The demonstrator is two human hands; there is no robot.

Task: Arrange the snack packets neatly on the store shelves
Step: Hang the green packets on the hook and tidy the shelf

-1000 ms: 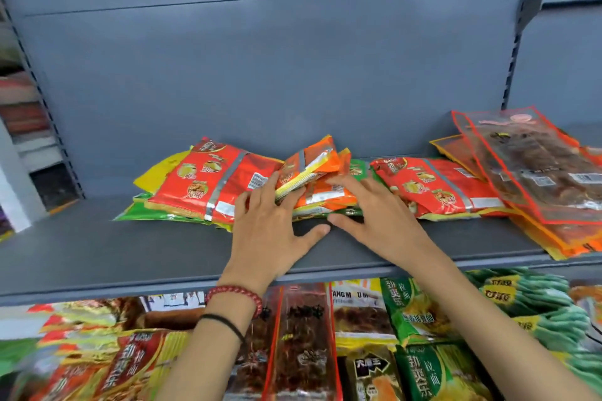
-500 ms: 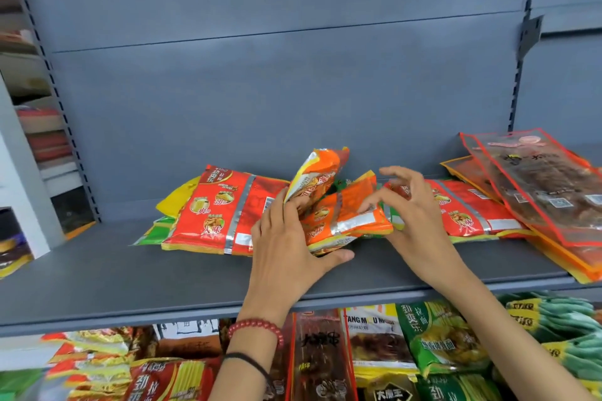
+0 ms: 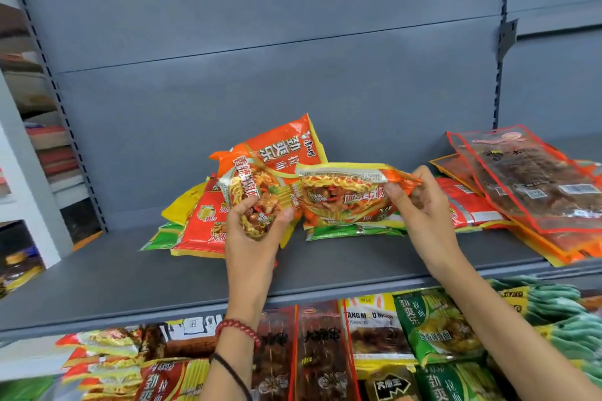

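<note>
Orange packets point(image 3: 342, 192) gripped above grey shelf point(image 3: 130, 277).

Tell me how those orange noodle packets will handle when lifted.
Probably floppy: the orange noodle packets bend and crease where the left hand and right hand grip them. Likely light, since fingers alone hold them up. The glossy film may slide.

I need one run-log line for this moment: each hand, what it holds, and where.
left hand: grips upright orange noodle packet | right hand: pinches end of second orange packet | place: above packet pile on grey shelf
</note>
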